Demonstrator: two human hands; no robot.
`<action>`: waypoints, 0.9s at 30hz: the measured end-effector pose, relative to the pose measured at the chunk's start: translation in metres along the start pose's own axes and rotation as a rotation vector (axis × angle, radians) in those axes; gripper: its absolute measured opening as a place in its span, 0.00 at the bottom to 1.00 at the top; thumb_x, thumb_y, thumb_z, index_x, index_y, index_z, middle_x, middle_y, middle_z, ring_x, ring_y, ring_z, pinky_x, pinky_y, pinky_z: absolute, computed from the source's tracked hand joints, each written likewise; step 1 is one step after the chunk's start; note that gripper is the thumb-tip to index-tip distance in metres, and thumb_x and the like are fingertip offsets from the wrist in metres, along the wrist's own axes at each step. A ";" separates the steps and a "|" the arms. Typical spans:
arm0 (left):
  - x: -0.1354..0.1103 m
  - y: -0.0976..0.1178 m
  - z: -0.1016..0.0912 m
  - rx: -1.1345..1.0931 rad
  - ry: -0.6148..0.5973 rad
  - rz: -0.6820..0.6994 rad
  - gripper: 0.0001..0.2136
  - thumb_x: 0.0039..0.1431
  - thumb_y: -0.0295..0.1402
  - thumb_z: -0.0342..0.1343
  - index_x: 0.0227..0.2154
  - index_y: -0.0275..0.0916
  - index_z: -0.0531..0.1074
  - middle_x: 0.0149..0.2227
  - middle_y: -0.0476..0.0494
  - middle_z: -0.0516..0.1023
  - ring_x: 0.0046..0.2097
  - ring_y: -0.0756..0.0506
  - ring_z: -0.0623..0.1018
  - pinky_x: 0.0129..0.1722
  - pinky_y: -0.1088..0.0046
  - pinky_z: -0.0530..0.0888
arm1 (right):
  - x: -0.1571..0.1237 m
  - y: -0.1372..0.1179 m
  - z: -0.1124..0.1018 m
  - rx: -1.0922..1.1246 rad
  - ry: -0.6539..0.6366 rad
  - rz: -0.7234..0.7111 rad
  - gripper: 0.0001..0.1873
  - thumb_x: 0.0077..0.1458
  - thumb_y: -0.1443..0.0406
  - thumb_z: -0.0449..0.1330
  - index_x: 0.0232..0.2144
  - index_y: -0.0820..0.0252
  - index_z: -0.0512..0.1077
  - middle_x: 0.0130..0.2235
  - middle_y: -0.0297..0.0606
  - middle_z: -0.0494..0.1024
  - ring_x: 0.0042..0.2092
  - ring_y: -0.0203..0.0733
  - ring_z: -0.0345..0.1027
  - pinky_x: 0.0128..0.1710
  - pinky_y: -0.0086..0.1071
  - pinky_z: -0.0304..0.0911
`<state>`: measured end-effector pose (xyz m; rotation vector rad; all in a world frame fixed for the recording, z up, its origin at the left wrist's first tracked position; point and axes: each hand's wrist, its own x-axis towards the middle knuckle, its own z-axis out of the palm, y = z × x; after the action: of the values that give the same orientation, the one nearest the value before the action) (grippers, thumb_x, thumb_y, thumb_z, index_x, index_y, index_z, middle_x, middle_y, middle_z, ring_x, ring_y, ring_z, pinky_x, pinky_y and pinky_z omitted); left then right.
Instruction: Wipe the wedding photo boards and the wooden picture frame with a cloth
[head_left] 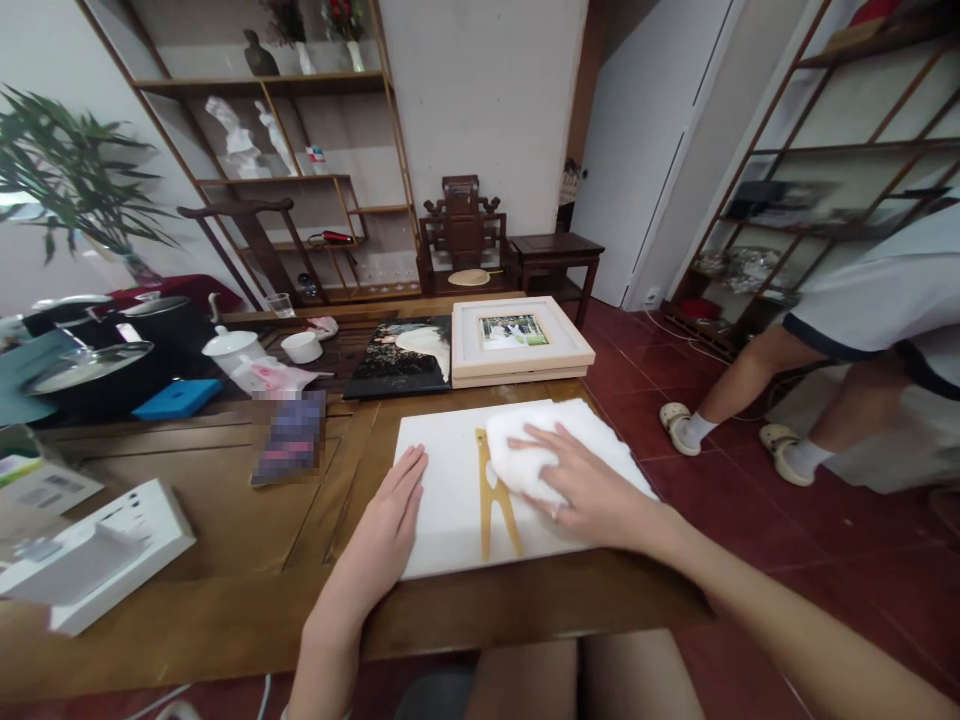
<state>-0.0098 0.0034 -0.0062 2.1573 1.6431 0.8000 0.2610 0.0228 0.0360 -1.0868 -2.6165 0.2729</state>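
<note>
A plant (75, 170) stands far left, with lidded pots (97, 360) below it at the back of the desk (225, 500). A white box (97, 565) lies near the front left edge, and a blue box (178, 398) sits behind it beside a white jar (232, 350) and a cup (302, 346).

The left hand (390, 520) lies flat, palm down, on the left edge of a white board (450, 490). Its grip is apart: the fingers are straight and close together, holding nothing. The board lies flat at the front of the desk, its right corner over the edge. A gold strut (495, 510) runs down the board just right of that hand.

The right hand (592, 490) rests on a white cloth (517, 455), which is bunched on the board's upper middle and covers the top of the strut. Its grip is loose, the fingers spread over the wad and not closed round it.

Behind the board a dark photo (405, 357) and a pale frame (517, 340) lie side by side, touching.

On the right, another person's legs (750, 390) stand on the red floor (675, 420), well apart from the desk, in front of a shelf (825, 150).
</note>
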 end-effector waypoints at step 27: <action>0.000 -0.003 0.001 0.005 0.004 0.014 0.23 0.64 0.37 0.38 0.57 0.30 0.62 0.62 0.36 0.59 0.64 0.44 0.57 0.63 0.62 0.54 | 0.056 -0.003 0.017 0.002 0.079 -0.062 0.12 0.58 0.62 0.54 0.36 0.62 0.75 0.58 0.45 0.65 0.63 0.56 0.46 0.59 0.57 0.41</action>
<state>-0.0116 0.0044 -0.0092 2.1742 1.6355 0.8053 0.2161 0.0596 0.0312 -0.9937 -2.5734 0.2146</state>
